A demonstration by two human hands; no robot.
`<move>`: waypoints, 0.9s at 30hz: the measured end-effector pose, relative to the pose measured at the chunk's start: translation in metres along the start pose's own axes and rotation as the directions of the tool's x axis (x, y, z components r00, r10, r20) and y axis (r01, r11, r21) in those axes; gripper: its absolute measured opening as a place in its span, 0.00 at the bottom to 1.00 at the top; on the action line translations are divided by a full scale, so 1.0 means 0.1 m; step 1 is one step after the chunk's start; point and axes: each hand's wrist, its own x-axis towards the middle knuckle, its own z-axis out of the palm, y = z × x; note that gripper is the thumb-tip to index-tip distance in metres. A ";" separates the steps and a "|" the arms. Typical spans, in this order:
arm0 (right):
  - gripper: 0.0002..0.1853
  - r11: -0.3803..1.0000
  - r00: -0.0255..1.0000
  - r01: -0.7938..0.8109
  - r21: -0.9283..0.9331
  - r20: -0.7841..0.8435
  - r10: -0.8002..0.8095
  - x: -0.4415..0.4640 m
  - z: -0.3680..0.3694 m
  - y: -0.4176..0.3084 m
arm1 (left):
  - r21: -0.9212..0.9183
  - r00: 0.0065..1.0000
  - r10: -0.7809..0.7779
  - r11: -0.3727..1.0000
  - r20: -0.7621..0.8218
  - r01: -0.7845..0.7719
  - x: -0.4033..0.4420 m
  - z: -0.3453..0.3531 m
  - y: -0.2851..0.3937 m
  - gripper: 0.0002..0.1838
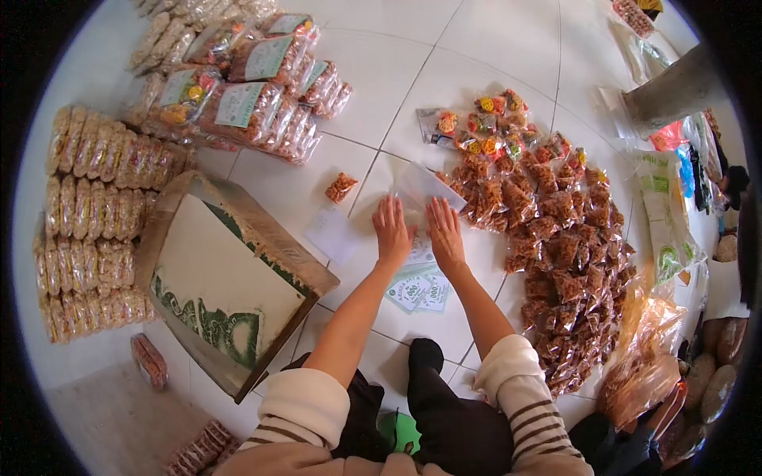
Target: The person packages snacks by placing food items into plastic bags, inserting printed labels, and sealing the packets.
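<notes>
Both hands lie palm down on a clear plastic bag (425,182) on the tiled floor (508,47), near the far left corner of the tile beneath it. The left hand (394,231) is flat, fingers extended and slightly parted, gripping nothing (the thumb points inward); the right hand (445,232) is likewise flattened beside it, grasping nothing. Just nearer the person, printed green labels (418,288) overlap. Left of the hands, a white sheet (331,235) crosses a tile edge, and a small snack packet (341,188) sits just beside that edge. Right of the hands spreads a heap of snack packets (556,230). A cardboard box (226,274) stands tilted at left, beside stacked bags (95,214).
</notes>
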 end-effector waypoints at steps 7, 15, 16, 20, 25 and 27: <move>0.14 0.917 0.978 -0.144 0.372 -0.087 0.188 -0.14 0.07 0.16 | -0.156 0.982 -0.176 0.970 0.067 0.185 0.07 -0.12 0.06 0.27; 0.04 0.905 0.954 -0.233 0.355 -0.098 0.284 0.08 -0.18 0.11 | -0.126 0.999 -0.016 0.992 -0.048 0.010 0.22 -0.25 0.03 0.06; 0.04 0.916 0.953 -0.232 0.328 -0.114 0.282 0.10 -0.27 0.09 | -0.128 0.998 -0.010 0.992 -0.061 0.002 0.26 -0.34 0.07 0.06; 0.07 0.930 0.949 -0.271 0.247 -0.096 0.302 0.17 -0.59 0.04 | -0.175 0.990 0.101 0.978 -0.098 -0.117 0.44 -0.72 0.13 0.03; 0.20 0.910 0.937 -0.136 0.391 -0.247 0.246 0.24 -1.06 -0.21 | -0.356 0.997 0.029 0.933 -0.074 -0.053 0.64 -1.30 0.29 0.07; 0.22 0.908 0.920 -0.134 0.398 -0.290 0.263 0.26 -1.27 -0.31 | -0.330 0.998 0.045 0.942 -0.043 -0.056 0.70 -1.59 0.39 0.11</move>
